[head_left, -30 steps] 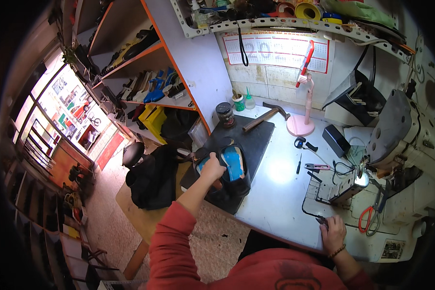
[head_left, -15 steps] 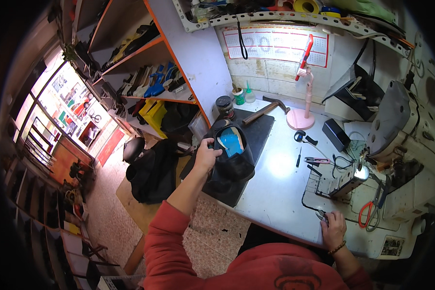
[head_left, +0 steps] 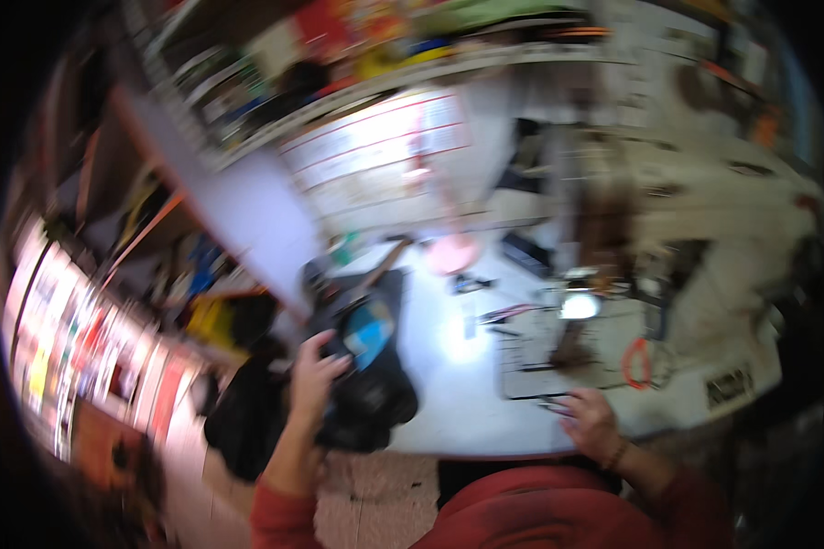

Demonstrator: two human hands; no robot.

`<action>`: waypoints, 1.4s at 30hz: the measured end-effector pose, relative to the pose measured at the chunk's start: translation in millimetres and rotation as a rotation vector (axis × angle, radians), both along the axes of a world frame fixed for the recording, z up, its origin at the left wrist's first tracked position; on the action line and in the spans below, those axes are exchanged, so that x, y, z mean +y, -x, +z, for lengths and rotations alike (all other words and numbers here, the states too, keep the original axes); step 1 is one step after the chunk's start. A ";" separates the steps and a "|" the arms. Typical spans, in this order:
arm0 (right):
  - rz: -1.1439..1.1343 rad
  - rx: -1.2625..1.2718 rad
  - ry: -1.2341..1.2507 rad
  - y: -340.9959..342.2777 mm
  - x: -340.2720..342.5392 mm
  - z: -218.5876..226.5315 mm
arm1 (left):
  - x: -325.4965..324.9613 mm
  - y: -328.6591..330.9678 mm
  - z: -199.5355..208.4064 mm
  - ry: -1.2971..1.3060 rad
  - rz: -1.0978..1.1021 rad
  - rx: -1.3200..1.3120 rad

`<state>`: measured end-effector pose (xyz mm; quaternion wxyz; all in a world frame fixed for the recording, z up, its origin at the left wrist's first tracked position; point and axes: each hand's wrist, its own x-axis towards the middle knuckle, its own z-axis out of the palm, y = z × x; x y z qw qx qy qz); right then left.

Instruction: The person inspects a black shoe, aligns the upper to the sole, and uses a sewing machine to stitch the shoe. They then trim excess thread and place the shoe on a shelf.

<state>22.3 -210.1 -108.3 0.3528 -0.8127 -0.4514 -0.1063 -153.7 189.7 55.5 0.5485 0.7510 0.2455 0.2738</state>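
My left hand [head_left: 316, 373] is closed on the rim of a black item [head_left: 371, 398] with a wide opening. A bright blue patch [head_left: 368, 334] shows inside that opening. The item rests on a dark mat [head_left: 392, 291] at the left end of the white table. Near the table's front edge, my right hand [head_left: 597, 425] is closed around a small metal tool [head_left: 554, 403], its kind smeared by motion. Orange-handled scissors [head_left: 637, 364] lie to the right of this hand, beside the sewing machine [head_left: 696, 197].
A hammer [head_left: 380, 267] lies on the mat's far part. Behind are a pink lamp stand [head_left: 451, 253] and a black box [head_left: 527, 255]. Pliers [head_left: 511, 312] lie mid-table. A loaded shelf [head_left: 412, 69] hangs above. Black fabric [head_left: 244, 416] sits left of the table.
The view has swung to the right and blurred, so everything sits further left in it. Both hands keep their holds; the black item looks nearer the table's front edge.
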 end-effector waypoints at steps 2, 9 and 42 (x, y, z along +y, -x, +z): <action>0.076 -0.074 -0.085 -4.8 2.7 1.2 | -9.3 -2.0 8.9 -0.053 0.002 0.003; -0.034 -0.026 -0.237 21.3 -0.3 17.1 | -41.5 8.2 34.1 -0.372 -0.267 0.062; -0.165 0.332 -0.303 72.0 -83.8 -3.2 | -68.2 80.0 19.6 -0.943 -0.308 0.226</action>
